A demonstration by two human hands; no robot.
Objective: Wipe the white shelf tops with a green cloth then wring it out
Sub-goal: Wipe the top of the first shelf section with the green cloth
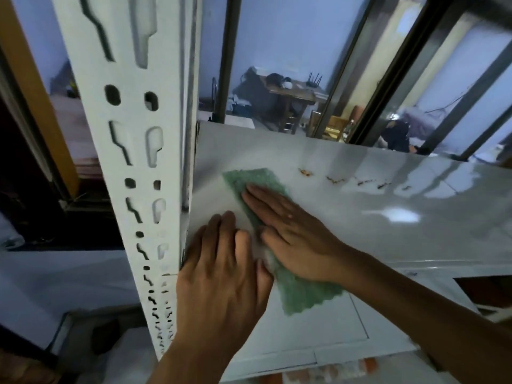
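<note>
A green cloth [249,181] lies spread across the near-left corner of the white shelf top [374,212], one end hanging over the front edge. My right hand [288,231] presses flat on the middle of the cloth, fingers together and pointing to the back left. Just left of it, my left hand [221,273] rests palm down on the shelf's front corner, its thumb side touching the cloth's edge.
A white slotted upright post [135,173] stands right against the shelf's left side. A row of small rust-coloured spots [335,179] runs along the shelf toward the right. Behind the shelf are dark window bars [227,59] and glass. A lower white shelf [318,333] shows below.
</note>
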